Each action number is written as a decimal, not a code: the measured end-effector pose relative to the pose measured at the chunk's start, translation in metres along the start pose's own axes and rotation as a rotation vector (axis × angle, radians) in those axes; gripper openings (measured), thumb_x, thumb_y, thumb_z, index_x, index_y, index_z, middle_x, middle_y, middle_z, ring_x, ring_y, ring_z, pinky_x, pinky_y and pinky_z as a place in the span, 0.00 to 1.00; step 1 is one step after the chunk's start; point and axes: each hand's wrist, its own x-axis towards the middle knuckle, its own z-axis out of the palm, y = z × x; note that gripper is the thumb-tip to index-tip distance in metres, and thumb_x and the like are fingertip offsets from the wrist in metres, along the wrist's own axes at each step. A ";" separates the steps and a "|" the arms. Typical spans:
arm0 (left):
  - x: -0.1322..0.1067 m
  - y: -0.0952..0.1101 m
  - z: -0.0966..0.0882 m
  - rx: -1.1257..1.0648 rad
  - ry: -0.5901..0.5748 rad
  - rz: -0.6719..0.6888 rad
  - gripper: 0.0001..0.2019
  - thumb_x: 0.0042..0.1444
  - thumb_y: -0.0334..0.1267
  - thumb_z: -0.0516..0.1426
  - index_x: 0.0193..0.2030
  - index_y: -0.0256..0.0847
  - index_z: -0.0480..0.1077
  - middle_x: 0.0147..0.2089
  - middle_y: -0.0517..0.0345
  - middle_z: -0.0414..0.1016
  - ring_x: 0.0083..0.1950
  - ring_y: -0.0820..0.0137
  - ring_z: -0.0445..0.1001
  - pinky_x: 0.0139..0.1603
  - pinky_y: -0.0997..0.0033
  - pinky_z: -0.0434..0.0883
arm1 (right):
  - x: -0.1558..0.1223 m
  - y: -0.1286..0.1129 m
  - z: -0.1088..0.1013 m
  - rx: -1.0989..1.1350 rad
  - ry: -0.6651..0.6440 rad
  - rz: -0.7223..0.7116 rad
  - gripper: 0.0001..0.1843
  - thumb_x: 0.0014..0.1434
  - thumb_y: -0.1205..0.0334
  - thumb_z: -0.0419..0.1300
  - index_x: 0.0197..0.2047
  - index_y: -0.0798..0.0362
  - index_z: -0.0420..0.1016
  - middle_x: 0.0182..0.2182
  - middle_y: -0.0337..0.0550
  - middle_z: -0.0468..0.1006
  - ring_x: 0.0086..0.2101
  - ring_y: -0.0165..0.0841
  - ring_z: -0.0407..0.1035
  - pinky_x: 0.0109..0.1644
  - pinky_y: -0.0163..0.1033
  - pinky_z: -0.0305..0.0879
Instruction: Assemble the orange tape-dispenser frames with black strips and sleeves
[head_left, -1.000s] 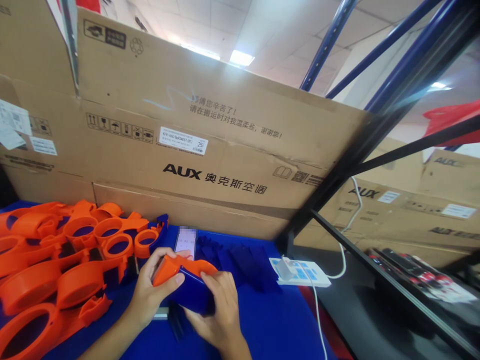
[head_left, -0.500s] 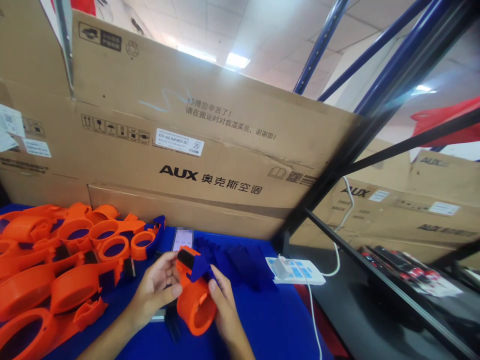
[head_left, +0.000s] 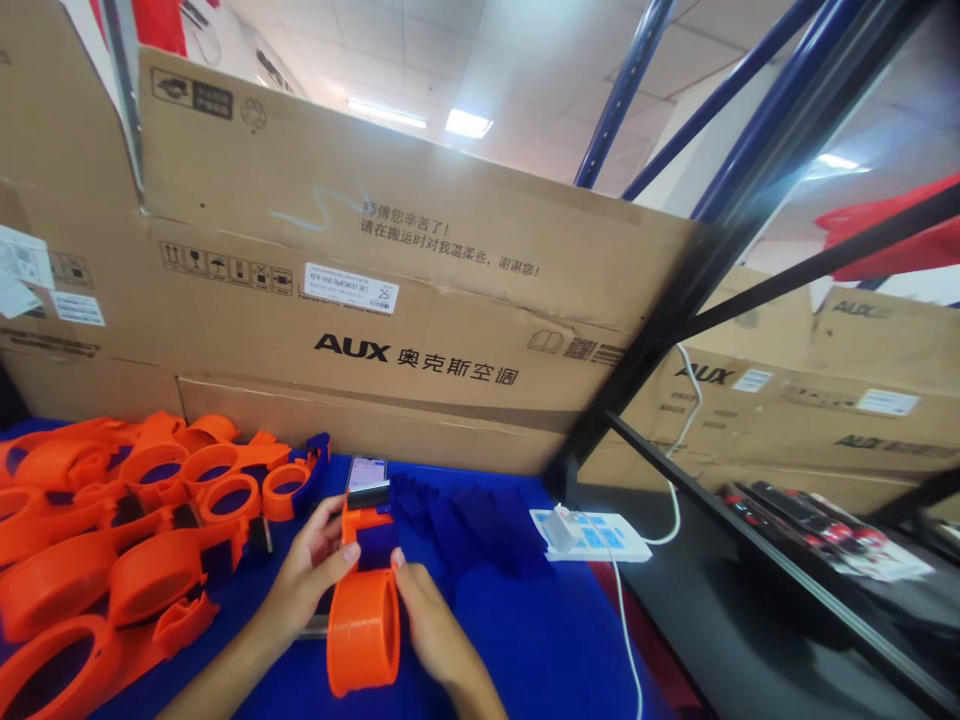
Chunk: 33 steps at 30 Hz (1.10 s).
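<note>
An orange tape dispenser (head_left: 363, 632) is held over the blue tabletop, its ring hanging down and its black-edged end up. My left hand (head_left: 309, 568) grips its left side, with the thumb across the orange frame. My right hand (head_left: 429, 612) holds the right side, the thumb at the top of the ring; its other fingers are mostly hidden. A dark blue piece (head_left: 376, 545) sits in the frame between the two thumbs. Behind the dispenser lies a phone (head_left: 367, 472) with a lit screen. Part of a flat object under my left wrist is covered.
Several orange tape dispensers (head_left: 154, 588) are piled at the left. Dark blue flat pieces (head_left: 487, 522) lie behind my right hand. A white power strip (head_left: 591, 536) with a plug and cable sits at the right edge. Large cardboard boxes (head_left: 450, 420) stand behind, beside a dark metal rack (head_left: 626, 385).
The dispenser has turned in my hands and moved slightly left and down. The blue piece, which stuck out at the upper right, now lies within the frame. My right hand has shifted left.
</note>
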 end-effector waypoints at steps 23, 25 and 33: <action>-0.116 0.084 -0.101 1.866 -0.162 0.049 0.28 0.55 0.51 0.65 0.64 0.63 0.73 0.60 0.54 0.82 0.53 0.47 0.83 0.48 0.50 0.82 | -0.006 -0.011 0.001 0.102 0.044 -0.096 0.36 0.72 0.36 0.45 0.36 0.54 0.82 0.23 0.40 0.72 0.26 0.32 0.65 0.31 0.36 0.59; -0.123 0.077 -0.105 1.944 -0.232 0.078 0.28 0.57 0.50 0.64 0.66 0.64 0.71 0.60 0.54 0.81 0.54 0.49 0.83 0.46 0.54 0.83 | -0.006 -0.010 0.001 0.080 0.038 -0.107 0.35 0.73 0.37 0.44 0.36 0.54 0.82 0.24 0.41 0.73 0.26 0.32 0.65 0.31 0.37 0.59; -0.126 0.065 -0.111 2.079 -0.137 0.228 0.24 0.65 0.49 0.58 0.68 0.61 0.69 0.60 0.53 0.81 0.56 0.49 0.81 0.54 0.46 0.79 | -0.003 -0.005 -0.001 0.006 0.025 -0.154 0.32 0.74 0.41 0.45 0.36 0.53 0.82 0.24 0.41 0.73 0.26 0.32 0.65 0.31 0.37 0.60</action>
